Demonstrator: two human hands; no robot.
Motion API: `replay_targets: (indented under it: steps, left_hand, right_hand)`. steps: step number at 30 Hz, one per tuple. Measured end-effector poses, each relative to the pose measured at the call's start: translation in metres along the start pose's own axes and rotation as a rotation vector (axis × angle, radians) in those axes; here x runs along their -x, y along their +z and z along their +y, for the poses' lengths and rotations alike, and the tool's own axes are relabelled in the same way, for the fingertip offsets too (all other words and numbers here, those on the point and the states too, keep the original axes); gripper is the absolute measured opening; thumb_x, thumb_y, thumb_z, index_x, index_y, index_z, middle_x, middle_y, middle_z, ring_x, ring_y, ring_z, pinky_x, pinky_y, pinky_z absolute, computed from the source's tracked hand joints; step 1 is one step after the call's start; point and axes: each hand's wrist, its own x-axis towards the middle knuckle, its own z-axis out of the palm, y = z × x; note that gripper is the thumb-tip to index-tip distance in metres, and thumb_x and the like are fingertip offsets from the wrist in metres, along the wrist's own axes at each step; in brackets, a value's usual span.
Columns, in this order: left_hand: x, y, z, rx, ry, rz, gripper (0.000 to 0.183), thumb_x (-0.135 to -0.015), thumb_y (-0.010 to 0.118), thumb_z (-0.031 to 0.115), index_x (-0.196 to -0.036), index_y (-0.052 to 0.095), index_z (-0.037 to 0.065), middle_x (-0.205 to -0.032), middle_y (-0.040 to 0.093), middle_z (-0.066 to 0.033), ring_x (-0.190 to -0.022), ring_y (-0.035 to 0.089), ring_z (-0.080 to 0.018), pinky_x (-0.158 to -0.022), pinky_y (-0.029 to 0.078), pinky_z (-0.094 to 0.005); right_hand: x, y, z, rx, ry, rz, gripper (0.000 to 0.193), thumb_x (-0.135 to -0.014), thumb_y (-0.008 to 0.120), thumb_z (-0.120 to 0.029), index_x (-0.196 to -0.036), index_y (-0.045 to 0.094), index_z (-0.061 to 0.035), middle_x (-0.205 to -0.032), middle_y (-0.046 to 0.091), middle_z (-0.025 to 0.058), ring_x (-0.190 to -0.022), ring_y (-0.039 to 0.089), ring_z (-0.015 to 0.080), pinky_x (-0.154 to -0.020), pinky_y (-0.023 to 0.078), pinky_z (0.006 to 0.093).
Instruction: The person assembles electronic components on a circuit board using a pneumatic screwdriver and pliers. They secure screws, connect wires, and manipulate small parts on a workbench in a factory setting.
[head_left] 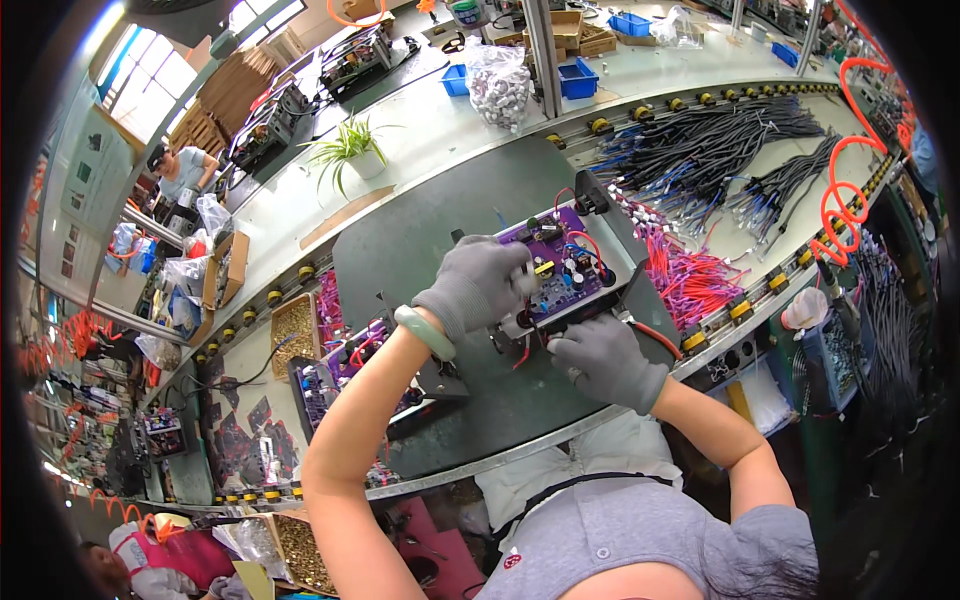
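An open metal chassis with a purple circuit board [573, 290] lies on the dark green work surface [420, 225] in front of me. My left hand [478, 284], in a grey glove, reaches over the board's left side. Its fingers are closed around something small and pale that I cannot make out. My right hand [610, 362], also gloved, is at the chassis's near edge with its fingers curled together beside thin dark and red wires. Whatever those fingers pinch is hidden. A red looped wire [590, 243] stands up from the board.
Another purple-board unit [345, 365] sits to the left. Red and pink wires [690, 280] and black cables [720, 150] lie right. Beyond are a potted plant [352, 150], a bag of small parts [498, 88] and blue bins [578, 78]. An orange coiled hose [845, 195] hangs right. Other people work at left.
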Motion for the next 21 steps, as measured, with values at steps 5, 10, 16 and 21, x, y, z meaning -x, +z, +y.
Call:
replay_targets:
  steps: [5, 10, 16, 21]
  left_hand:
    - [-0.005, 0.000, -0.017, 0.051, -0.043, 0.331, 0.022, -0.088, 0.068, 0.030, -0.097, 0.073, 0.011, -0.082, 0.070, -0.0110, -0.080, 0.068, -0.0232, -0.075, 0.051, -0.0372]
    - [-0.014, 0.020, -0.034, -0.064, -0.069, 0.401, 0.021, -0.088, 0.066, 0.031, -0.100, 0.072, 0.014, -0.082, 0.069, -0.0092, -0.087, 0.067, -0.0276, -0.081, 0.050, -0.0400]
    - [-0.016, 0.030, -0.036, 0.033, -0.121, 0.420, 0.019, -0.090, 0.064, 0.030, -0.097, 0.071, 0.014, -0.086, 0.070, -0.0099, -0.089, 0.066, -0.0291, -0.082, 0.050, -0.0408]
    - [-0.013, 0.030, -0.029, 0.083, -0.122, 0.445, 0.020, -0.089, 0.065, 0.030, -0.096, 0.071, 0.012, -0.088, 0.070, -0.0101, -0.087, 0.066, -0.0281, -0.081, 0.051, -0.0398]
  right_hand:
    - [0.006, 0.006, -0.012, -0.315, 0.092, -0.029, 0.062, -0.073, 0.064, -0.001, -0.134, 0.052, -0.0107, -0.084, 0.069, 0.0075, -0.077, 0.069, 0.0288, -0.068, 0.054, 0.0424]
    - [-0.028, -0.012, -0.002, -0.655, -0.036, -0.425, 0.051, -0.079, 0.060, -0.002, -0.129, 0.057, -0.0122, -0.088, 0.069, 0.0122, -0.082, 0.069, 0.0328, -0.071, 0.054, 0.0427]
    - [-0.089, -0.043, 0.000, 0.036, -0.255, -0.803, 0.028, -0.082, 0.064, -0.011, -0.110, 0.066, -0.0100, -0.091, 0.070, 0.0127, -0.085, 0.071, 0.0299, -0.070, 0.054, 0.0420]
    - [-0.088, -0.024, 0.018, 0.340, -0.219, -0.182, 0.010, -0.076, 0.071, -0.018, -0.085, 0.070, -0.0129, -0.090, 0.063, 0.0050, -0.086, 0.065, 0.0246, -0.073, 0.050, 0.0399]
